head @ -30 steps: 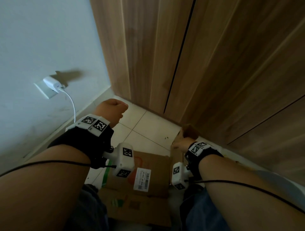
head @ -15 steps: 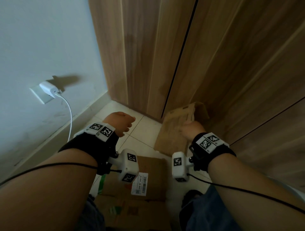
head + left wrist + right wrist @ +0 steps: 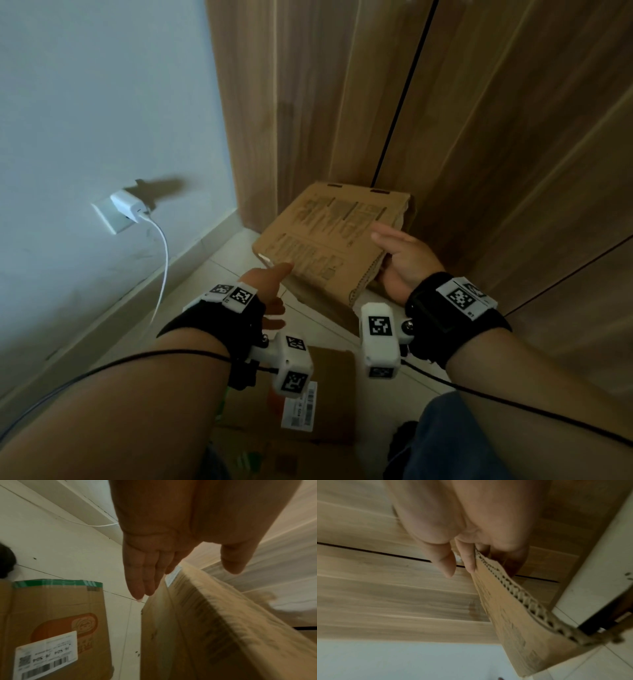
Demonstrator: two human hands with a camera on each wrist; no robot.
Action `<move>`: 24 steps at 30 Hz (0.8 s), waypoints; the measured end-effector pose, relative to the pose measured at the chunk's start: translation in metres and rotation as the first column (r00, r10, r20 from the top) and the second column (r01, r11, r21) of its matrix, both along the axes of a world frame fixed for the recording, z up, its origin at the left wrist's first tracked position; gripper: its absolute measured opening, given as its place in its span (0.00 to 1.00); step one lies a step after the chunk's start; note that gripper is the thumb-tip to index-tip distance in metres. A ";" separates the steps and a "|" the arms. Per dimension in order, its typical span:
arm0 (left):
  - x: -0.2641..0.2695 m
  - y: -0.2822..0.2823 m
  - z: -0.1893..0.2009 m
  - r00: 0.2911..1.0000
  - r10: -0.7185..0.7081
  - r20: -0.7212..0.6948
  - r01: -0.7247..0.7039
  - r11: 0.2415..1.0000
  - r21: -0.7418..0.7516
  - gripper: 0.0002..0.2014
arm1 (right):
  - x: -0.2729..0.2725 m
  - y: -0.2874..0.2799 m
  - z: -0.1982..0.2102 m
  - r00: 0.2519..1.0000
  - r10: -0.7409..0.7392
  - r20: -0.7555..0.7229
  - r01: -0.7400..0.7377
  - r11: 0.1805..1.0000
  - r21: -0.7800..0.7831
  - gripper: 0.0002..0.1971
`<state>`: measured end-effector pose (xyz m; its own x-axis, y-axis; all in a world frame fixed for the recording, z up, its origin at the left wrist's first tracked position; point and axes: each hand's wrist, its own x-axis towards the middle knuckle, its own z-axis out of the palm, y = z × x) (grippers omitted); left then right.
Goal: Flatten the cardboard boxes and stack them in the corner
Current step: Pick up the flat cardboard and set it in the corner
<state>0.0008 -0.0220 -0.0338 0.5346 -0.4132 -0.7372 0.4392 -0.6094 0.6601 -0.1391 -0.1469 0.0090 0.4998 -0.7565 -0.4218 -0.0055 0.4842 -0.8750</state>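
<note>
A flattened cardboard box with printed text hangs tilted above the floor, near the corner where the white wall meets the wooden doors. My right hand grips its right edge, thumb on top and fingers underneath; the right wrist view shows the corrugated edge pinched in that hand. My left hand reaches to the box's near left corner with straight fingers. In the left wrist view the cardboard edge runs between thumb and fingers. A second flattened box with a white label lies on the floor below my wrists.
A white charger sits in a wall socket and its cable hangs to the skirting. Tall wooden doors close off the back and right. Pale floor tiles show in the corner. My knees in jeans are below.
My right hand raised the cardboard and carried it forward toward the corner, turning its printed face up. My left hand opened from a fist and reached to the box's left corner.
</note>
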 end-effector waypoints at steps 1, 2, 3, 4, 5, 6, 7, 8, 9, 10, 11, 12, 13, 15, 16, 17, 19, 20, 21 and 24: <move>0.000 0.001 -0.003 1.000 0.004 -0.020 -0.004 1.000 0.011 0.36 | 0.000 0.002 -0.001 1.000 -0.008 0.030 0.007 0.999 0.033 0.18; 0.000 0.002 -0.007 0.999 0.009 -0.038 -0.008 1.000 0.019 0.40 | 0.000 0.003 -0.003 0.998 -0.007 0.065 0.002 0.998 0.062 0.17; 0.001 0.003 -0.010 0.998 0.010 -0.061 -0.009 1.000 0.018 0.44 | 0.000 0.005 -0.003 0.995 -0.008 0.100 -0.001 0.996 0.088 0.15; 0.000 0.003 -0.012 0.995 0.012 -0.095 -0.012 1.000 0.000 0.47 | 0.001 0.006 -0.005 0.992 -0.015 0.127 0.001 0.994 0.111 0.14; 0.000 0.003 -0.013 0.990 0.022 -0.139 -0.028 0.999 -0.042 0.49 | 0.001 0.008 -0.005 0.989 -0.029 0.148 0.009 0.991 0.130 0.15; -0.001 0.002 -0.013 0.981 0.043 -0.188 -0.063 0.993 -0.099 0.49 | 0.002 0.010 -0.007 0.986 -0.036 0.163 0.011 0.989 0.147 0.16; -0.002 0.001 -0.011 0.969 0.068 -0.236 -0.108 0.981 -0.159 0.47 | 0.002 0.012 -0.007 0.985 -0.040 0.170 0.012 0.987 0.160 0.18; -0.003 -0.001 -0.009 0.959 0.086 -0.271 -0.147 0.966 -0.213 0.43 | 0.003 0.016 -0.008 0.985 -0.037 0.171 0.008 0.986 0.167 0.19; -0.003 -0.002 -0.008 0.952 0.093 -0.290 -0.170 0.953 -0.253 0.39 | 0.004 0.019 -0.010 0.985 -0.039 0.171 0.009 0.985 0.170 0.19; -0.003 -0.004 -0.007 0.951 0.096 -0.292 -0.182 0.943 -0.280 0.35 | 0.005 0.023 -0.012 0.985 -0.040 0.171 0.010 0.986 0.169 0.19; -0.003 -0.005 -0.007 0.953 0.107 -0.282 -0.195 0.933 -0.303 0.31 | 0.006 0.027 -0.014 0.985 -0.036 0.167 0.009 0.987 0.162 0.19; -0.001 -0.006 -0.008 0.955 0.129 -0.267 -0.215 0.922 -0.322 0.28 | 0.007 0.030 -0.016 0.987 -0.025 0.159 0.001 0.989 0.149 0.20; 0.001 -0.007 -0.008 0.955 0.156 -0.254 -0.238 0.912 -0.335 0.25 | 0.008 0.031 -0.017 0.989 -0.004 0.146 -0.014 0.992 0.126 0.21; 0.005 -0.008 -0.007 0.948 0.201 -0.245 -0.281 0.889 -0.361 0.22 | 0.008 0.033 -0.019 0.994 0.043 0.104 -0.051 0.996 0.069 0.22; 0.007 -0.008 -0.006 0.946 0.213 -0.243 -0.294 0.880 -0.373 0.21 | 0.008 0.032 -0.020 0.995 0.064 0.081 -0.068 0.997 0.043 0.22; 0.008 -0.008 -0.005 0.947 0.218 -0.237 -0.297 0.874 -0.385 0.20 | 0.008 0.031 -0.022 0.995 0.083 0.055 -0.084 0.996 0.022 0.21; 0.012 -0.008 -0.004 0.948 0.231 -0.219 -0.303 0.868 -0.394 0.17 | 0.006 0.028 -0.025 0.994 0.112 0.003 -0.112 0.994 -0.010 0.19; 0.013 -0.007 -0.004 0.946 0.242 -0.217 -0.312 0.864 -0.395 0.16 | 0.005 0.028 -0.026 0.992 0.122 -0.023 -0.123 0.992 -0.029 0.18; 0.015 -0.006 -0.004 0.943 0.255 -0.215 -0.323 0.860 -0.395 0.16 | 0.005 0.027 -0.028 0.990 0.127 -0.058 -0.130 0.990 -0.053 0.17; 0.022 -0.001 -0.003 0.934 0.289 -0.208 -0.351 0.846 -0.401 0.19 | 0.005 0.022 -0.032 0.979 0.080 -0.186 -0.107 0.984 -0.141 0.12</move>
